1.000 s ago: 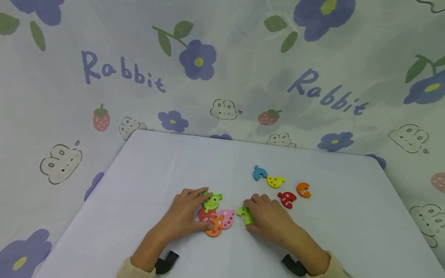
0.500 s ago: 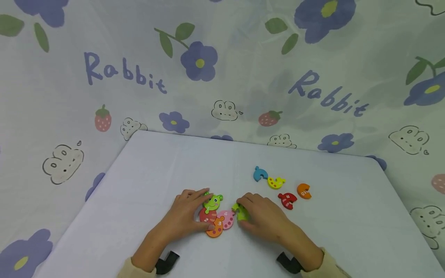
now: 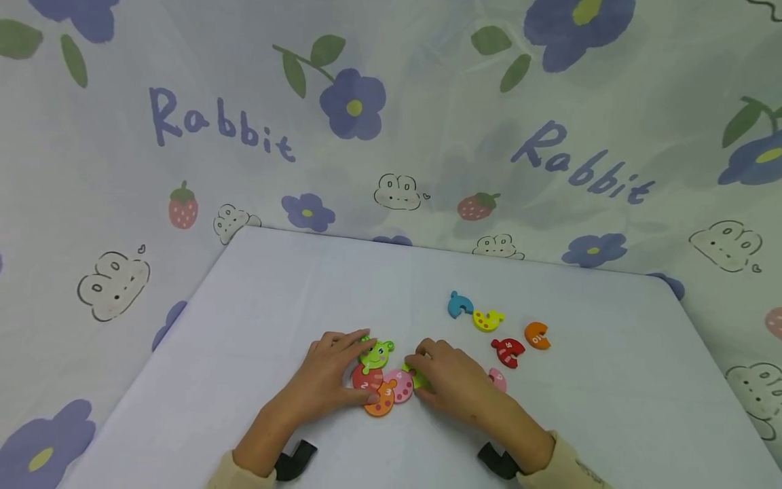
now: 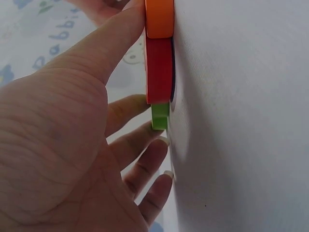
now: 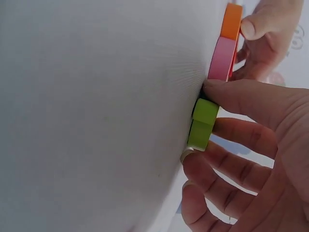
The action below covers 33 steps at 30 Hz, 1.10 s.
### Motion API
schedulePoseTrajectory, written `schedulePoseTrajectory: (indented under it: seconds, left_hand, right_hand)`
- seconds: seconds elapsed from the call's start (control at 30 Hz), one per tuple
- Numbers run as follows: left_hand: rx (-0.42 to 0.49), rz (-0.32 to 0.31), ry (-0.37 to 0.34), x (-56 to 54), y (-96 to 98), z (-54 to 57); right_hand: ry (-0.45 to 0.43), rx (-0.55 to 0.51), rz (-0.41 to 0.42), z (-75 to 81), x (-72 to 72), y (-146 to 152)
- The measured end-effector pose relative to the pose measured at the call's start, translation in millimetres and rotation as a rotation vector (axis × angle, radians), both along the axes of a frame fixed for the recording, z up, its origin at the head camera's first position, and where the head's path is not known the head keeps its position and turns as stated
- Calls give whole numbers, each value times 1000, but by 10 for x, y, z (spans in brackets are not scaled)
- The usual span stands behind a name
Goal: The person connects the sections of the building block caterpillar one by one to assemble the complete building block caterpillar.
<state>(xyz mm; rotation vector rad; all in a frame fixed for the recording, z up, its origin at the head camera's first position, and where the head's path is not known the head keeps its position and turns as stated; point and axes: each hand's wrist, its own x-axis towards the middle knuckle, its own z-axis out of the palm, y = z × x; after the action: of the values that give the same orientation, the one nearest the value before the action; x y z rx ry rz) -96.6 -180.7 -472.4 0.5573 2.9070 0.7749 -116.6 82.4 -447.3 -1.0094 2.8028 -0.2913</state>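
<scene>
Joined puzzle pieces form the start of a caterpillar: a green smiling head, a red piece marked 2, an orange piece marked 3 and a pink piece marked 4. My left hand holds this group, thumb at the orange and red pieces, fingers at the head. Between thumb and fingers, my right hand pinches a light green puzzle piece at the pink piece's right end. From above, the right fingers hide most of that green piece.
Loose puzzle pieces lie behind and right of the right hand: blue, yellow, red, orange marked 10, and a pink one partly behind the right hand. A printed curtain hangs behind the white table.
My right hand has moved left with the green piece, from a gap away up to the pink piece. A loose pink piece has come into view behind it. My left hand stays put.
</scene>
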Motion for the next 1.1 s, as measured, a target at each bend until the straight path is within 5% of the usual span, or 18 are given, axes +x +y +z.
schedulePoseTrajectory:
  seconds: [0.73,0.9,1.1]
  left_hand:
    - [10,0,-18,7,1,39]
    - [12,4,-14,4,-21,24]
    - [12,-1,-12,1,-14,12]
  right_hand:
    - [-23,65,-82,4,65,230]
    - [-42,78,-67,101,27,370]
    - [-116,73,-150,198,4,613]
